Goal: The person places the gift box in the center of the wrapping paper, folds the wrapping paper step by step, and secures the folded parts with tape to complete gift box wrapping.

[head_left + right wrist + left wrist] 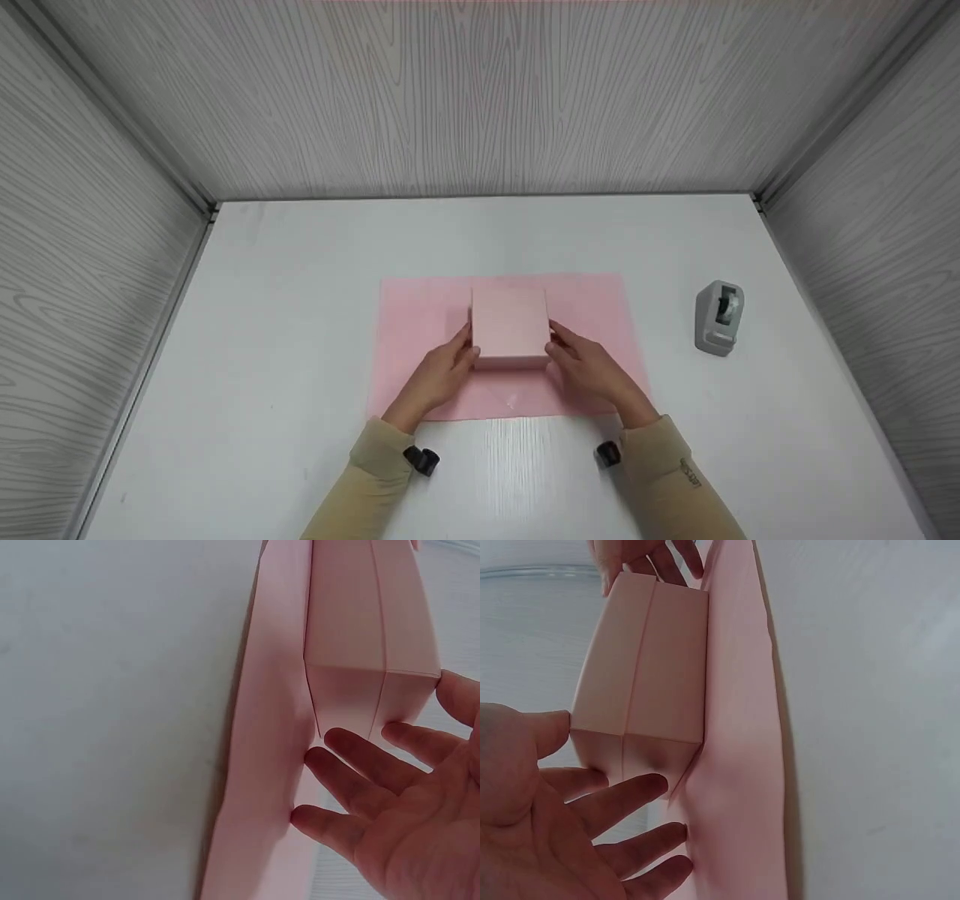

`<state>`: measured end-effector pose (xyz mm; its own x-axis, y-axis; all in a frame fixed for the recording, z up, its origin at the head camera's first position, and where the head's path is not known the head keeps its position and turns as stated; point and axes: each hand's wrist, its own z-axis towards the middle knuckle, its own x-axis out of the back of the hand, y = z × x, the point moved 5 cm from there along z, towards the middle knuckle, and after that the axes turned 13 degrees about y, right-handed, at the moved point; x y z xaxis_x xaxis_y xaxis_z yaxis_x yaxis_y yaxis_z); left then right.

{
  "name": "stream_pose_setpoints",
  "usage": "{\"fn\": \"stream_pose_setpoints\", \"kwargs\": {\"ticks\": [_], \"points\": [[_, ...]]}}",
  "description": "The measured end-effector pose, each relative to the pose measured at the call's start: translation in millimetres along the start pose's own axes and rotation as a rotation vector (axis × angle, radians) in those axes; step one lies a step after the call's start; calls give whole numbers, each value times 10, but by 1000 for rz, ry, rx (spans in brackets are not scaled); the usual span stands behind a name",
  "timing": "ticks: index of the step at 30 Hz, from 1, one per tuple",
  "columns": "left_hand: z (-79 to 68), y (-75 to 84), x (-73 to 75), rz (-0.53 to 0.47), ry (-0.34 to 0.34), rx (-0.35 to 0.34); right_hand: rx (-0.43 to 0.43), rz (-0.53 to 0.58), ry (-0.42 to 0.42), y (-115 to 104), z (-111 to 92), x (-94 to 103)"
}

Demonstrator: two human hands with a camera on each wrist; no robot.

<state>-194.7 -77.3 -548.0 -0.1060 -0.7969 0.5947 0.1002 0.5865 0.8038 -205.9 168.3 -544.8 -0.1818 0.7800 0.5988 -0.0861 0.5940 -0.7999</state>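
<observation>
A pale pink lidded box (511, 322) sits over a pink sheet of paper (409, 311) at the middle of the table. My left hand (441, 373) touches its left side, the thumb at the near corner and the other fingers spread along the side. On the opposite side my right hand (591, 367) does likewise, thumb at the near right corner. In both wrist views the fingers are extended and fanned out, with the lower fingertips close to the paper. A seam between lid and base runs along the box (660, 660) wall.
A grey tape dispenser (718, 319) stands on the white table (247, 360) to the right of the paper. Grey wood-grain panels (480, 97) rise at the back and both sides. Small black devices sit at both wrists, by the tan sleeves (664, 465).
</observation>
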Motion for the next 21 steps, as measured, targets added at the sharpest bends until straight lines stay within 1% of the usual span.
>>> {"fn": "stream_pose_setpoints", "kwargs": {"ticks": [3,9,15,21], "points": [[45,-8,-1,4,6,-3,-6,-18,6,10,42,5],[129,-41,1,9,4,30,-22,-5,1,16,118,12],[140,-65,-5,8,10,42,-3,0,2,12,132,10],[142,-58,-11,11,13,33,-22,-9,9,29,132,15]]}}
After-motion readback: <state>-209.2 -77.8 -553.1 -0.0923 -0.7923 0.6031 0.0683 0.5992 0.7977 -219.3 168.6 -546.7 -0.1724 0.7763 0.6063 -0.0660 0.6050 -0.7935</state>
